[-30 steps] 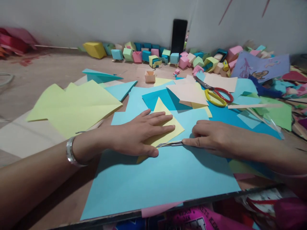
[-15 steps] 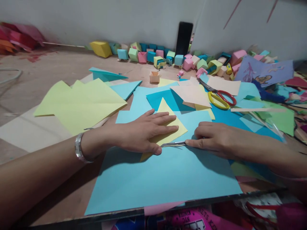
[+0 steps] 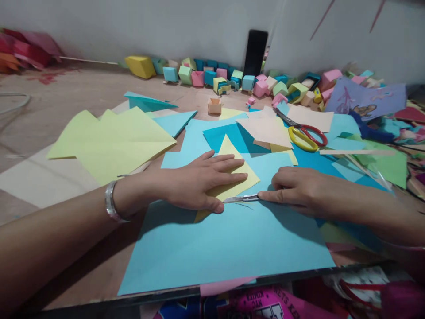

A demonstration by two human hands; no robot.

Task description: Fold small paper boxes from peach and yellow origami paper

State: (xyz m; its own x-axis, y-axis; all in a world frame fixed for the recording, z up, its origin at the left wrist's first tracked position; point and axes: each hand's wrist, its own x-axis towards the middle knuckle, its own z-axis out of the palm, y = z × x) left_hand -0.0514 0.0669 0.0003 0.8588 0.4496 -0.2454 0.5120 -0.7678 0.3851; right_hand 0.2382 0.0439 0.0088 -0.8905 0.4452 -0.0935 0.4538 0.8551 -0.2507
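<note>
Blue paper bears yellow paper under the left grip.

Papercraft work spot, home or craft room — can't tell which. Brown tabletop against a pale wall, small paper boxes crowded along the back — coloured sheets and scissors spread in front, phone propped upright.
</note>
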